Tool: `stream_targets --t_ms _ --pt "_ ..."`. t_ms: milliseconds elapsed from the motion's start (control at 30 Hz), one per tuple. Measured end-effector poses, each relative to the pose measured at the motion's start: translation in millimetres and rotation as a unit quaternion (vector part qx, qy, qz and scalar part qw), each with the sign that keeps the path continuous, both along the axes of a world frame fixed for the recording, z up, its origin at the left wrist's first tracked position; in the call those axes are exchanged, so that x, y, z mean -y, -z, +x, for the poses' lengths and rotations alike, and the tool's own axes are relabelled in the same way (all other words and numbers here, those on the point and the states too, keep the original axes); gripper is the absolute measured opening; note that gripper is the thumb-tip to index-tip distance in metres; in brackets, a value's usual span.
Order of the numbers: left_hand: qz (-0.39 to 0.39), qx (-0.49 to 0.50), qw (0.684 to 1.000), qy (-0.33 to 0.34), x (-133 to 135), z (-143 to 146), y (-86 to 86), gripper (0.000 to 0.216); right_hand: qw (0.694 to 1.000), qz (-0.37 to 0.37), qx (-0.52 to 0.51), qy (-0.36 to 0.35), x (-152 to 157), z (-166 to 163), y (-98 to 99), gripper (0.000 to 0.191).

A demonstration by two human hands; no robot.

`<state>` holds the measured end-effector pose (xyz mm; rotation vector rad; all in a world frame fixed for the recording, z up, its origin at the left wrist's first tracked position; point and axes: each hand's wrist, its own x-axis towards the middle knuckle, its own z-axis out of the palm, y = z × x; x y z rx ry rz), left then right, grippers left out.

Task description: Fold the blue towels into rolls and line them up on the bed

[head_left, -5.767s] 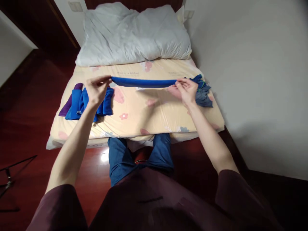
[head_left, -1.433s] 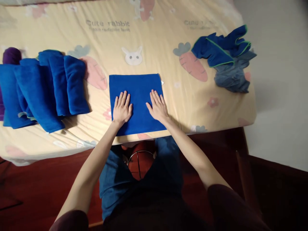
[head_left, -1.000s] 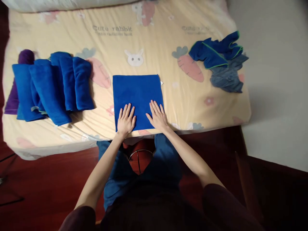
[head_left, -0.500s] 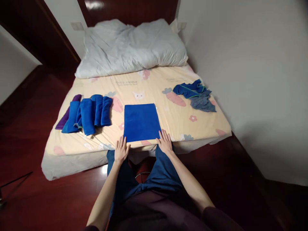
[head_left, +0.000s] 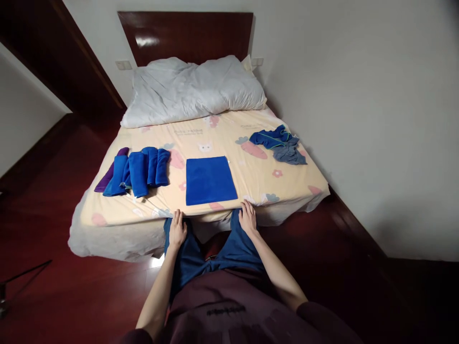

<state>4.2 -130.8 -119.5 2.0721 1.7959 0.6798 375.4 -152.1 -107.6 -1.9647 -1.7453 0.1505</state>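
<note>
Near the blue cloth point(head_left: 211, 180), left hand point(head_left: 178, 231) and right hand point(head_left: 248, 218) palm-down.

Bed sheet point(head_left: 258, 174), pale yellow w/ carrot, flower & rabbit prints + some faint lettering, spreads fwd of L hand point(head_left: 177, 231) & R hand point(head_left: 247, 217). White underlayer point(head_left: 111, 237) hangs at bed edge, L of L hand. Well ahead of both: puffy white bedding point(head_left: 197, 93), then dk red-brown headboard point(head_left: 201, 38); L switch plate point(head_left: 124, 65) & R switch plate point(head_left: 257, 61) flank it. Grey-white wall point(head_left: 358, 119) R of R hand. Glossy red floor point(head_left: 96, 301) & thin blk stand point(head_left: 3, 291), partly cut off, far L of L hand.
</note>
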Motion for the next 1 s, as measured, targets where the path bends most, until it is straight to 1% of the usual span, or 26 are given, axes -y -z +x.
stream_targets --t_ms 100,200,300,400,467,533,667,767,867,933,1000 --pt "0.003 0.003 1.0 -0.014 4 5 -4.7 0.06 1.0 0.003 -0.018 0.0 2 -3 -0.5 0.046" --pt "-0.001 0.013 1.0 -0.027 10 9 -10.3 0.046 0.998 0.01 -0.06 -0.004 1 -4 5.7 0.043" --pt "-0.024 0.05 0.997 -0.044 11 9 -13.8 0.038 0.989 0.019 -0.147 0.0 -3 -2 16.3 0.042" --pt "-0.078 0.122 0.986 -0.078 4 9 -14.7 0.038 0.967 0.0 -0.253 0.026 -10 3 26.7 0.04" --pt "-0.116 0.186 0.971 -0.096 -7 11 -14.8 0.042 0.948 -0.015 -0.316 0.042 -15 6 30.9 0.043" --pt "-0.151 0.269 0.945 -0.109 -22 16 -15.0 0.049 0.928 -0.016 -0.369 0.052 -21 8 32.2 0.048" --pt "-0.198 0.437 0.868 -0.13 -51 33 -16.5 0.056 0.883 -0.009 -0.465 0.058 -36 4 28.5 0.06" --pt "-0.207 0.506 0.822 -0.155 -65 43 -17.1 0.052 0.844 -0.04 -0.531 0.07 -47 -3 23.6 0.061" --pt "-0.201 0.535 0.802 -0.173 -71 44 -16.6 0.042 0.81 -0.057 -0.576 0.093 -55 -9 19.1 0.059" --pt "-0.195 0.537 0.801 -0.178 -72 42 -15.9 0.036 0.799 -0.052 -0.59 0.104 -58 -11 17.0 0.057" --pt "-0.195 0.534 0.803 -0.182 -73 40 -15.0 0.034 0.795 -0.047 -0.596 0.106 -59 -11 15.7 0.056"
